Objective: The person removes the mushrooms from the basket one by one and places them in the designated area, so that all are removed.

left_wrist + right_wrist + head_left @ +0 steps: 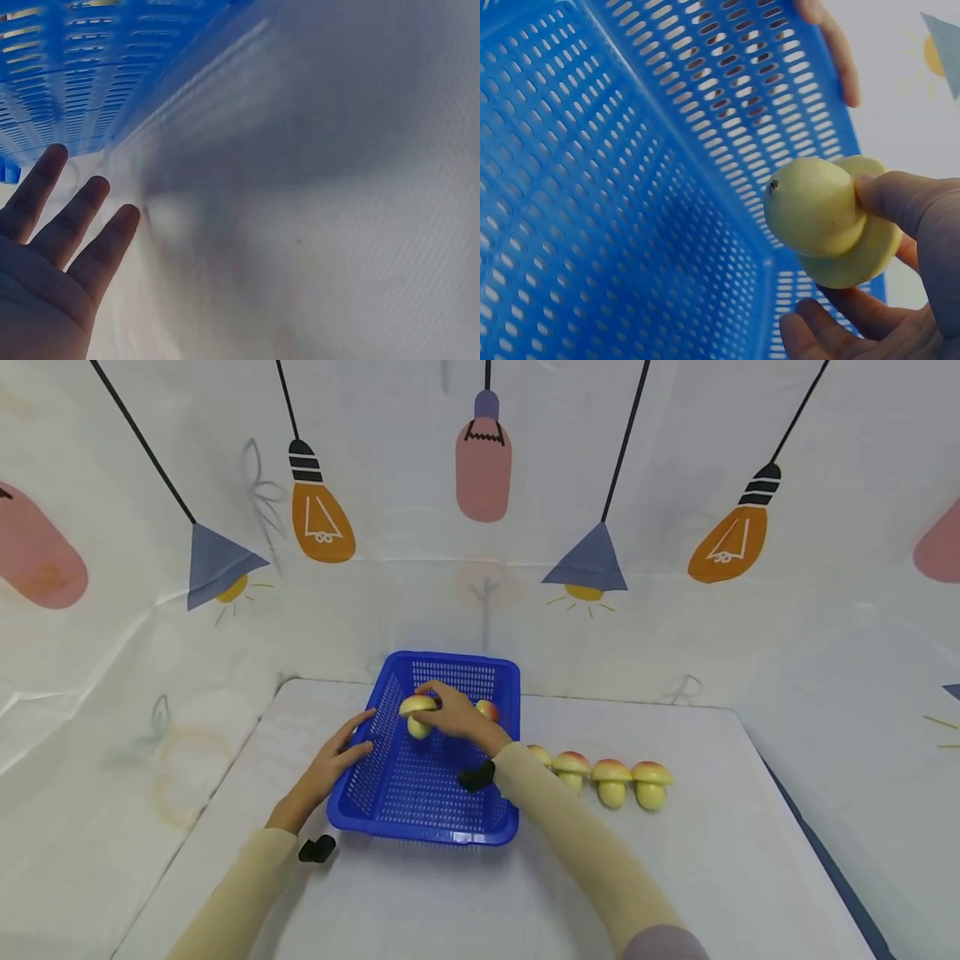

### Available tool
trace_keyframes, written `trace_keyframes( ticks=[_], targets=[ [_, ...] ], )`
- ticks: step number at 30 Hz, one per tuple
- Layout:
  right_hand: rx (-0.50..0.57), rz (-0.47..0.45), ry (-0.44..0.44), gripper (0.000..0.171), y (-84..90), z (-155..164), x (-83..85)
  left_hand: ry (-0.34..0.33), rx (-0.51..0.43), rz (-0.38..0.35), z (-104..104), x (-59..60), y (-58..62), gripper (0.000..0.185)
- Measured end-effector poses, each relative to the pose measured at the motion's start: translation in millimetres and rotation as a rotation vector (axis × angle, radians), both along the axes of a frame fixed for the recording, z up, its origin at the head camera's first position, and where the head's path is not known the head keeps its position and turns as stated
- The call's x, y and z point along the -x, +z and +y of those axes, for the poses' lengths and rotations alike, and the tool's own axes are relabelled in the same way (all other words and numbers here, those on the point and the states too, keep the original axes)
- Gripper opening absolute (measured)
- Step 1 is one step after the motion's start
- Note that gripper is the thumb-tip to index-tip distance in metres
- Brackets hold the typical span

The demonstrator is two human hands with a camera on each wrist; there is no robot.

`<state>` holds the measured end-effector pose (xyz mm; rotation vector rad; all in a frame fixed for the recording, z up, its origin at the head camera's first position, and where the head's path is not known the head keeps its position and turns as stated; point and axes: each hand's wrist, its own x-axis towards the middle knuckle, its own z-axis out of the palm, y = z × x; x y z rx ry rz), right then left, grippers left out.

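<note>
My right hand (450,712) is over the far left part of a blue plastic basket (429,832), pinching a toy mushroom (418,728) with a yellow stem and cap. In the right wrist view the mushroom (810,206) has its stem end turned to the camera, with the thumb against it. Behind the right hand a second mushroom (487,710) with a reddish cap shows partly inside the basket. At the basket's left side is my left hand (326,768), its fingers extended along the rim. In the left wrist view the left hand's fingers (97,244) are spread and fairly straight.
Several red-and-yellow mushrooms (611,782) stand in a row on the white table (720,860), right of the basket; the right forearm partly covers the nearest one. A white sheet (420,602) printed with lamps hangs behind the table. Small black objects (317,849) appear by both wrists.
</note>
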<state>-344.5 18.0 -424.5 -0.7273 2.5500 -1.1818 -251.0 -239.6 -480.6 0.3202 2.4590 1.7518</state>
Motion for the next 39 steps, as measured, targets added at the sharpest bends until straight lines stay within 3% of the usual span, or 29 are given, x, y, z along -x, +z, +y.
trace_keyframes(
  ticks=[7, 15, 20, 27, 39],
  targets=[
    [0.061, -0.050, -0.025, 0.045, 11.2, 20, -6.1, -0.005, 0.056, 0.029, -3, -0.5, -3.1, 0.055],
    [0.166, -0.079, -0.044, 0.046, 26.8, 41, -15.8, -0.049, -0.032, 0.054, -12, 3.5, -6.1, 0.056],
    [0.191, -0.047, -0.054, 0.045, 39.5, 54, -23.6, -0.019, -0.061, 0.084, -8, 1.9, -5.0, 0.055],
    [0.310, -0.027, -0.073, 0.047, 50.0, 70, -33.4, 0.094, -0.072, 0.116, -2, 1.3, -8.8, 0.052],
    [0.410, -0.045, -0.167, 0.048, 50.6, 111, -49.5, 0.116, -0.073, 0.131, 1, 0.2, -10.6, 0.052]
  ],
)
